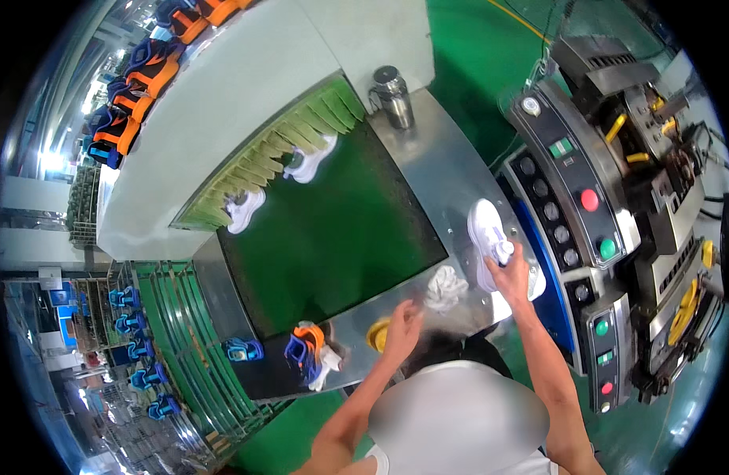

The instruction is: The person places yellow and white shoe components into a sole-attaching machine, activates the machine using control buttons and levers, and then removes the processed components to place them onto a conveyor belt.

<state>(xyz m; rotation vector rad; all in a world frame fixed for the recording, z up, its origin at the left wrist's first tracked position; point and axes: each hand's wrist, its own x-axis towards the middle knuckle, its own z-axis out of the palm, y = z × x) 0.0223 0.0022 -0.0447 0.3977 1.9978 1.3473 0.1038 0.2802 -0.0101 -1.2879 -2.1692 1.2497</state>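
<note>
A white sneaker [485, 229] stands on the metal ledge at the right, toe pointing away from me. My right hand [510, 273] grips it at the ankle opening, thumb and fingers around the tongue and laces. A further white shoe edge [540, 283] shows just right of that hand, partly hidden by it. My left hand [404, 326] hovers over the near ledge, its fingers curled together; whatever they may hold cannot be made out. Beside it sits a round yellow container [378, 335], partly covered by the hand. Between my hands lies a crumpled white cloth [446, 287].
A green conveyor belt [333, 229] carries two white shoes [245, 210] by a fringed curtain [277, 146]. A steel flask [393, 96] stands far right. Orange-blue shoe parts [305, 352] lie near left. A machine panel [574, 174] flanks the right; a rack [182, 340] stands left.
</note>
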